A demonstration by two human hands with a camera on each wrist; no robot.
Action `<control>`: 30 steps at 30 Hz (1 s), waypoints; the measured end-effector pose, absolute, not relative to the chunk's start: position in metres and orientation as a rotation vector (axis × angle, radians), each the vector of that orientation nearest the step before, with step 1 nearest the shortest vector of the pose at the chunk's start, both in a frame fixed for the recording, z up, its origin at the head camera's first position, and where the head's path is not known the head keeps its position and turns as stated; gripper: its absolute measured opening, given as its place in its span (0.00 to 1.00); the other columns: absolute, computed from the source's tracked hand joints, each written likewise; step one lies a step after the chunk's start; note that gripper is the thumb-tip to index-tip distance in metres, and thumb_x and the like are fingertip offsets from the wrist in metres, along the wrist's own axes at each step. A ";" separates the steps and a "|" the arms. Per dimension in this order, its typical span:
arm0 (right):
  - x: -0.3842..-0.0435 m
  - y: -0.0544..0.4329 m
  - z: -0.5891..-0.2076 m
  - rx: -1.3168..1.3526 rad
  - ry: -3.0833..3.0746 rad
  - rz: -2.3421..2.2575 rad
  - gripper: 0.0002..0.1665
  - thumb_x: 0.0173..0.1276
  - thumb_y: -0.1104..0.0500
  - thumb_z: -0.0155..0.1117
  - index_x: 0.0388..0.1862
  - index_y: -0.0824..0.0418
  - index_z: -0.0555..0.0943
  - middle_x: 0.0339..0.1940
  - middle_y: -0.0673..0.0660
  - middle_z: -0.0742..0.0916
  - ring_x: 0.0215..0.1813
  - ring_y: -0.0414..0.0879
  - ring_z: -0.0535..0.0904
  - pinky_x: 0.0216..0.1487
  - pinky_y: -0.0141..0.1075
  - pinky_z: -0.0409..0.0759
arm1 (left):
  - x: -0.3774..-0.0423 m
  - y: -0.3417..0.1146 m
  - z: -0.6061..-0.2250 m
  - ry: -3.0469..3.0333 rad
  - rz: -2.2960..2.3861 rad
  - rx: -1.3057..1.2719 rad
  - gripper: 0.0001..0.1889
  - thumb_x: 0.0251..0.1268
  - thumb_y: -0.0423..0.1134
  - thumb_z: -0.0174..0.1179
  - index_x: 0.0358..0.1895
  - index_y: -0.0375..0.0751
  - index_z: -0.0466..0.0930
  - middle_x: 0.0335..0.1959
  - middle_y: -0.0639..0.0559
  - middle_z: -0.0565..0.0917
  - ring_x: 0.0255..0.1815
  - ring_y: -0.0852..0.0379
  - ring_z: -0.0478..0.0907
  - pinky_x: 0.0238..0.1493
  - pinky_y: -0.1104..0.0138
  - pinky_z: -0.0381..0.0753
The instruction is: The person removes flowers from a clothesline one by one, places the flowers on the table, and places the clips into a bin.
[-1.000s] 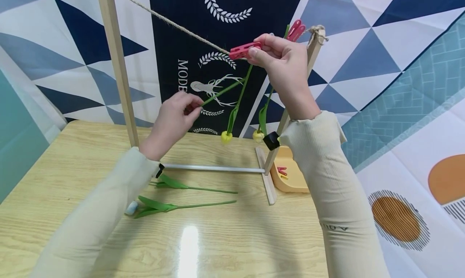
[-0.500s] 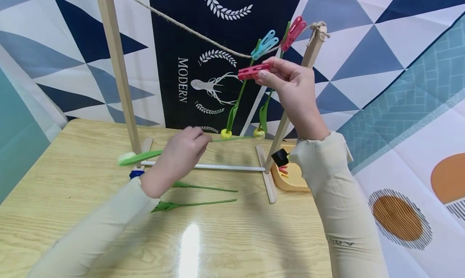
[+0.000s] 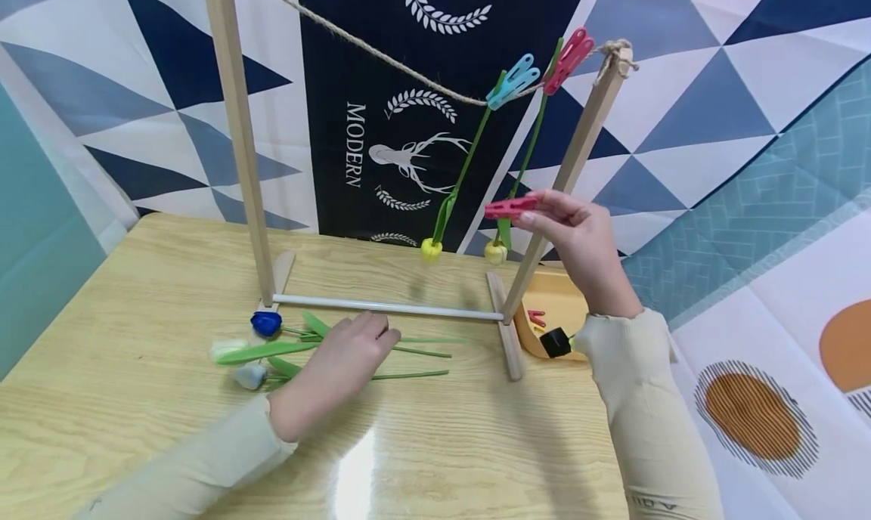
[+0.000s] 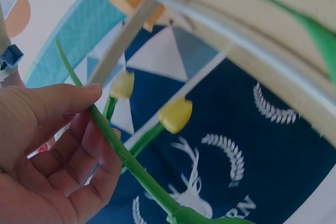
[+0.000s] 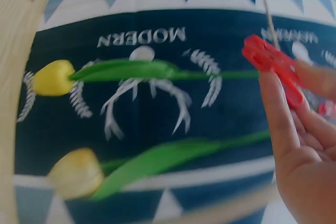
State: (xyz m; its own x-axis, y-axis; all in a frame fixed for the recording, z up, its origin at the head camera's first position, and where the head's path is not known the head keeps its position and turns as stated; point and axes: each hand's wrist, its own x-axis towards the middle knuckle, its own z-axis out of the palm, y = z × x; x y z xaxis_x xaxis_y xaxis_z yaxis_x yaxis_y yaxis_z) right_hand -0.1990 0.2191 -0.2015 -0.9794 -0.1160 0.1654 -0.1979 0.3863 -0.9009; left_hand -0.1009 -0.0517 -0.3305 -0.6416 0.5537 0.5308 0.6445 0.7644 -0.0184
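Note:
Low over the table, my left hand (image 3: 347, 354) pinches the green stem (image 4: 137, 169) of a white tulip (image 3: 227, 349) between thumb and fingers. Just beside it lie a dark blue tulip (image 3: 266, 323) and a pale blue tulip (image 3: 249, 376), partly covered by the hand and leaves. My right hand (image 3: 574, 236) holds a red clothespin (image 5: 270, 59) in front of the right post. Behind that hand, a yellow tulip (image 3: 432, 250) and a cream tulip (image 3: 495, 252) hang head down from the rope (image 3: 381, 57), clipped by a light blue clothespin (image 3: 512, 82) and another red clothespin (image 3: 568, 60).
Two wooden posts, left (image 3: 240, 127) and right (image 3: 578, 146), carry the rope, with a white rod (image 3: 408, 307) joining them low down. Right of the frame sits a yellow tray (image 3: 568, 304) with small clothespins inside. A patterned cloth hangs behind the table (image 3: 136, 399).
My left hand has lowered the white tulip from near the rope to the other tulips. The right hand has come down from the rope, still holding the red clothespin.

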 end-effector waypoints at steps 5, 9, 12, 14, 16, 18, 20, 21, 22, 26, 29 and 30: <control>-0.200 0.254 -0.231 0.268 -2.572 1.764 0.17 0.60 0.54 0.67 0.47 0.60 0.81 0.32 0.42 0.87 0.39 0.36 0.81 0.42 0.22 0.75 | -0.090 -0.049 -0.346 -2.483 -0.219 -0.929 0.12 0.45 0.21 0.63 0.32 0.40 0.82 0.27 0.51 0.78 0.25 0.58 0.71 0.19 0.72 0.70; -0.203 0.285 -0.257 0.136 -2.669 1.751 0.18 0.61 0.51 0.66 0.47 0.58 0.80 0.33 0.39 0.87 0.40 0.34 0.81 0.46 0.22 0.76 | -0.083 -0.049 -0.357 -2.496 -0.195 -0.926 0.11 0.44 0.22 0.65 0.30 0.41 0.82 0.26 0.52 0.78 0.24 0.59 0.72 0.19 0.72 0.70; -0.206 0.307 -0.280 0.002 -2.718 1.775 0.20 0.60 0.49 0.67 0.49 0.57 0.79 0.33 0.37 0.87 0.42 0.32 0.80 0.45 0.21 0.75 | -0.078 -0.049 -0.365 -2.500 -0.171 -0.937 0.11 0.42 0.23 0.66 0.29 0.42 0.81 0.25 0.53 0.77 0.24 0.60 0.70 0.17 0.73 0.66; -0.208 0.322 -0.295 -0.034 -2.682 1.896 0.19 0.61 0.52 0.66 0.49 0.58 0.78 0.34 0.38 0.87 0.42 0.31 0.81 0.46 0.20 0.76 | -0.076 -0.048 -0.370 -2.497 -0.159 -0.945 0.11 0.42 0.23 0.66 0.28 0.43 0.81 0.24 0.54 0.76 0.23 0.61 0.69 0.17 0.74 0.64; -0.210 0.334 -0.311 -0.027 -2.616 2.023 0.17 0.63 0.57 0.65 0.49 0.60 0.77 0.34 0.40 0.88 0.41 0.31 0.82 0.45 0.21 0.78 | -0.074 -0.046 -0.374 -2.496 -0.153 -0.953 0.11 0.41 0.24 0.66 0.28 0.43 0.80 0.23 0.55 0.76 0.22 0.61 0.68 0.16 0.75 0.62; -0.213 0.343 -0.325 -0.014 -2.553 2.132 0.13 0.64 0.60 0.63 0.47 0.60 0.76 0.34 0.42 0.88 0.40 0.32 0.83 0.45 0.21 0.79 | -0.072 -0.045 -0.378 -2.502 -0.141 -0.954 0.11 0.41 0.24 0.66 0.28 0.43 0.80 0.23 0.55 0.75 0.23 0.61 0.68 0.16 0.75 0.62; -0.215 0.349 -0.338 -0.009 -2.502 2.198 0.10 0.65 0.63 0.61 0.46 0.61 0.76 0.34 0.43 0.88 0.40 0.32 0.84 0.45 0.23 0.80 | -0.071 -0.044 -0.380 -2.517 -0.138 -0.958 0.11 0.41 0.24 0.66 0.28 0.44 0.80 0.23 0.55 0.75 0.22 0.61 0.67 0.16 0.75 0.60; -0.217 0.352 -0.343 -0.022 -2.512 2.188 0.09 0.65 0.62 0.61 0.45 0.60 0.77 0.33 0.42 0.88 0.39 0.31 0.83 0.44 0.22 0.80 | -0.070 -0.044 -0.382 -2.525 -0.142 -0.962 0.11 0.41 0.24 0.66 0.28 0.44 0.80 0.23 0.56 0.75 0.22 0.61 0.66 0.16 0.74 0.60; -0.218 0.353 -0.348 -0.040 -2.491 2.215 0.09 0.65 0.63 0.61 0.45 0.61 0.77 0.34 0.42 0.87 0.39 0.32 0.83 0.44 0.23 0.80 | -0.069 -0.043 -0.383 -2.534 -0.142 -0.966 0.11 0.41 0.24 0.67 0.28 0.44 0.80 0.23 0.56 0.75 0.22 0.61 0.66 0.16 0.75 0.60; -0.223 0.356 -0.362 -0.103 -2.487 2.228 0.14 0.66 0.63 0.60 0.49 0.65 0.74 0.34 0.43 0.87 0.40 0.32 0.83 0.44 0.23 0.80 | -0.066 -0.041 -0.388 -2.557 -0.164 -0.975 0.12 0.41 0.24 0.67 0.27 0.44 0.79 0.23 0.56 0.74 0.22 0.62 0.65 0.17 0.74 0.64; -0.229 0.355 -0.370 -0.136 -2.527 2.189 0.22 0.68 0.62 0.58 0.57 0.72 0.69 0.35 0.42 0.86 0.40 0.32 0.83 0.44 0.23 0.80 | -0.066 -0.039 -0.394 -2.562 -0.171 -0.969 0.13 0.39 0.23 0.66 0.26 0.45 0.79 0.23 0.56 0.74 0.22 0.61 0.66 0.18 0.74 0.65; -0.231 0.355 -0.372 -0.149 -2.548 2.165 0.24 0.68 0.62 0.57 0.59 0.74 0.67 0.34 0.41 0.86 0.40 0.32 0.83 0.45 0.23 0.80 | -0.067 -0.039 -0.396 -2.566 -0.172 -0.967 0.13 0.38 0.23 0.66 0.26 0.45 0.79 0.23 0.56 0.74 0.23 0.62 0.66 0.18 0.74 0.64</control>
